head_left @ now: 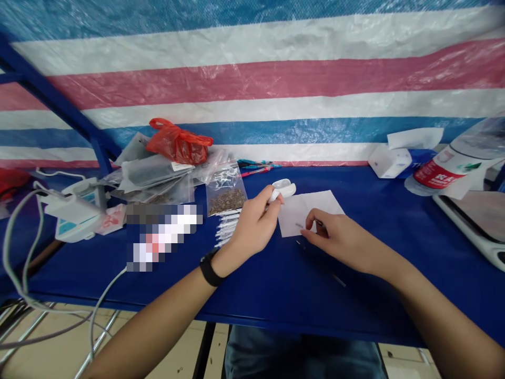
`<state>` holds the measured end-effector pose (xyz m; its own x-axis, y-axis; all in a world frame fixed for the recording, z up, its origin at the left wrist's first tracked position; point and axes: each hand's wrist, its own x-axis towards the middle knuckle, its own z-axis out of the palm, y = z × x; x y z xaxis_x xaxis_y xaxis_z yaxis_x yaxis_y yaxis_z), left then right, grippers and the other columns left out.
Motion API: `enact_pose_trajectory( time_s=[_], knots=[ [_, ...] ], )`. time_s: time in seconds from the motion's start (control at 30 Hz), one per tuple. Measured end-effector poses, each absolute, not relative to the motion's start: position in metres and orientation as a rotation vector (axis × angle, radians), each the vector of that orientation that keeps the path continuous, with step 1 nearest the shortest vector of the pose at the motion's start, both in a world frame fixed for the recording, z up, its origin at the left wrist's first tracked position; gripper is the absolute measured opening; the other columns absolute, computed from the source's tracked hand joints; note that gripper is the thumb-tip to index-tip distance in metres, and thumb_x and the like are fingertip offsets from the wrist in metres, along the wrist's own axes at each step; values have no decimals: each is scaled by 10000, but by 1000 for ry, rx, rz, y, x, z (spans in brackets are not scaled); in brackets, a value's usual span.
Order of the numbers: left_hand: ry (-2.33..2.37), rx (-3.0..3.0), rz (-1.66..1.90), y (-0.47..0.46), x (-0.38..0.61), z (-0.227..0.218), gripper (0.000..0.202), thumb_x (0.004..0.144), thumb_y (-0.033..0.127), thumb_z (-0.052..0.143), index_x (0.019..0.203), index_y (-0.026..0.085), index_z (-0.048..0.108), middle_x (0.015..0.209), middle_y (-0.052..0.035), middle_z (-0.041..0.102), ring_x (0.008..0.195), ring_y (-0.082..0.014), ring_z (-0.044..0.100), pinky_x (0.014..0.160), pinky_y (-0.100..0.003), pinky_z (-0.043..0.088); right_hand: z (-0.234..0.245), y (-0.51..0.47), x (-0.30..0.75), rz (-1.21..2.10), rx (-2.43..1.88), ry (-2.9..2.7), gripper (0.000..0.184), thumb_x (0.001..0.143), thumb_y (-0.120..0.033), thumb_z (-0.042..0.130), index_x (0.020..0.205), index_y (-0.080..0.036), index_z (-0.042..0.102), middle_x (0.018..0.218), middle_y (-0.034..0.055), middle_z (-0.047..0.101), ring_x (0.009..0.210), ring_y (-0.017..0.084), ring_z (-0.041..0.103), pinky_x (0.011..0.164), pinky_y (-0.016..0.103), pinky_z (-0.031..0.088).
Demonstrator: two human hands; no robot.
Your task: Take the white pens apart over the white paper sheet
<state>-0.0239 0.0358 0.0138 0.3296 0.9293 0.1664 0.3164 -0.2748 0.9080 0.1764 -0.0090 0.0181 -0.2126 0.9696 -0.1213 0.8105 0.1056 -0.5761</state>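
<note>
My left hand (pixel 258 218), with a black band on its wrist, is closed on a small white earbud (pixel 273 196). Just beyond its fingertips lies an open white earbud case (pixel 287 188). Over a sheet of white paper (pixel 290 211), my right hand (pixel 335 234) has its fingers curled around a slim dark object (pixel 320 223), mostly hidden by the fingers. A small dark mark or piece (pixel 299 225) shows on the paper near the thumb. On the blue table are a small dark tip (pixel 300 245) and a thin rod (pixel 339 280).
Several white pens (pixel 228 226) lie left of my left hand, beside a clear bag of brown flakes (pixel 226 200). Behind are plastic bags and a red bag (pixel 179 142). At right stand a tissue pack (pixel 390 160), a large bottle (pixel 442 168) and a scale (pixel 473 226). Cables hang at left.
</note>
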Motion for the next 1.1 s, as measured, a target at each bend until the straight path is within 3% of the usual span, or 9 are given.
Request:
enact_pose_trajectory(
  time_s=[0.2, 0.4, 0.53, 0.67, 0.83, 0.93, 1.1],
  knots=[
    [1053, 2079, 1041, 26, -29, -4, 122, 915, 195, 431, 897, 204, 552, 530, 91, 382, 439, -89, 366, 525, -231, 281, 5, -1, 165, 440, -1867, -2055, 118, 895, -325, 588, 920, -213, 619, 779, 26, 662, 630, 181, 599, 601, 289, 376],
    [864, 2242, 968, 21, -26, -5, 174, 868, 173, 449, 908, 202, 616, 524, 81, 425, 445, -96, 399, 530, -226, 305, -1, 5, 157, 450, -1898, -2102, 65, 888, -234, 570, 845, -203, 608, 784, 52, 687, 679, 188, 620, 608, 282, 381],
    [872, 2365, 936, 23, -24, -7, 196, 880, 197, 460, 901, 198, 655, 640, 26, 622, 508, -110, 516, 565, -236, 356, 9, 5, 165, 527, -1877, -2064, 85, 889, -290, 588, 878, -207, 602, 768, 36, 684, 664, 186, 627, 598, 277, 389],
    [927, 2387, 943, 24, -27, -9, 213, 872, 193, 468, 925, 199, 673, 711, 4, 687, 549, -122, 567, 585, -238, 385, 18, -5, 174, 568, -1873, -2159, 183, 893, -378, 609, 825, -208, 600, 793, 46, 695, 690, 194, 631, 619, 287, 388],
    [1053, 2362, 905, 26, -28, -7, 196, 851, 188, 501, 938, 203, 676, 613, 33, 607, 496, -116, 500, 550, -235, 340, 19, -20, 165, 692, -1859, -2381, 98, 868, -233, 574, 775, -207, 591, 761, 43, 697, 664, 190, 614, 604, 290, 367],
    [1117, 2337, 852, 27, -27, -6, 138, 864, 206, 527, 890, 195, 662, 568, 42, 534, 496, -121, 472, 546, -245, 305, 18, -24, 154, 553, -1942, -2385, 105, 829, -150, 555, 740, -205, 564, 726, 50, 682, 643, 196, 606, 579, 292, 332],
    [1093, 2105, 878, 27, -25, -2, 219, 914, 288, 503, 727, 188, 560, 587, 36, 492, 535, -116, 453, 562, -242, 309, 26, -20, 154, 628, -1832, -2091, 72, 754, -189, 597, 702, -221, 559, 659, 13, 650, 585, 169, 577, 567, 283, 362]
  ],
)
